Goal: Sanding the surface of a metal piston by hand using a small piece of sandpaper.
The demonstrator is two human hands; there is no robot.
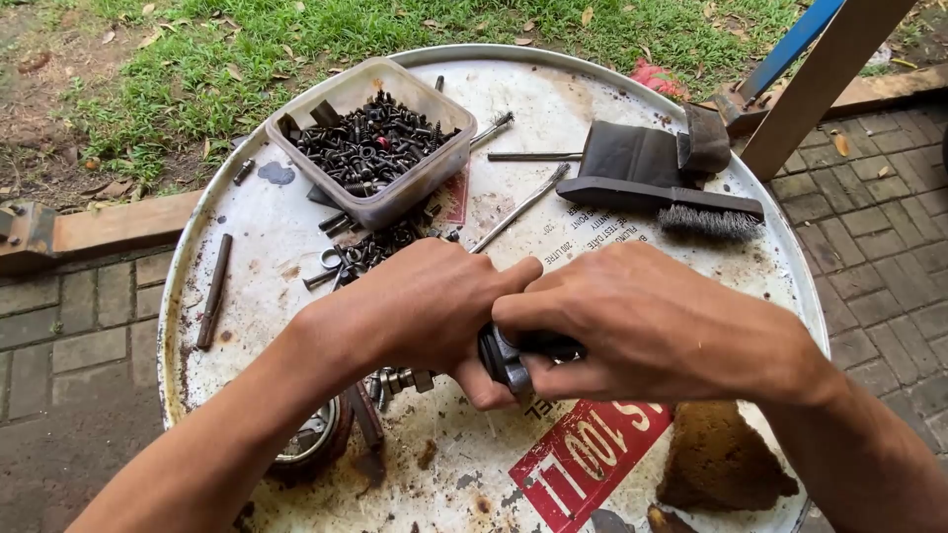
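My left hand (420, 306) and my right hand (652, 321) meet over the middle of a white drum lid (563, 128). Both close around one small dark metal part (506, 357), which shows only between the thumbs and fingers. Most of that part is hidden inside my hands. Just left of my left hand lie loose bolts and nuts (370, 252) on the lid, and a threaded bolt end (400, 380) sticks out below the left palm.
A clear plastic tub (370, 138) full of dark screws stands at the back left. A black brush (681, 202) and a dark cloth lie at the back right, thin rods (518, 207) between them. A brown rusty lump (716, 459) and a red label (588, 454) sit near me. Grass and brick paving surround the drum.
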